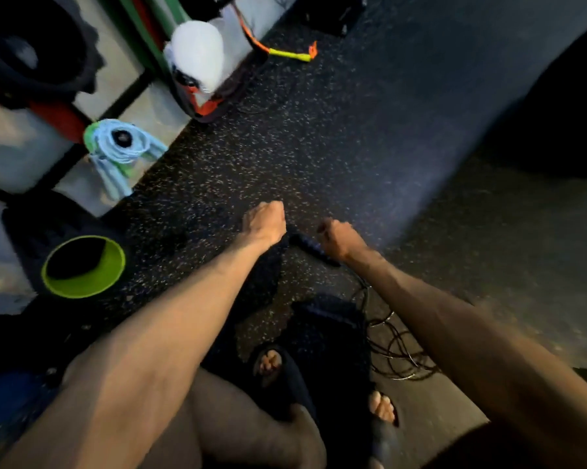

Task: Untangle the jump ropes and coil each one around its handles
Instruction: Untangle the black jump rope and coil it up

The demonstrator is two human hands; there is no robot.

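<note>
Jump rope (393, 346) lies as a loose dark tangle on the floor (353, 147) at five o'clock; thin, limp and light, it will likely snag, so the stiff handle (314, 248) at centre looks the better hold; left hand (265, 225) and right hand (339, 239) flank it, fingers curled; round what, I cannot tell.

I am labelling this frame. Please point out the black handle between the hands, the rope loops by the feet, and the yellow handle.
black handle (310, 246): head view, middle of grip.
rope loops (398, 357): head view, crossing strands.
yellow handle (289, 54): head view, middle of shaft.
</note>
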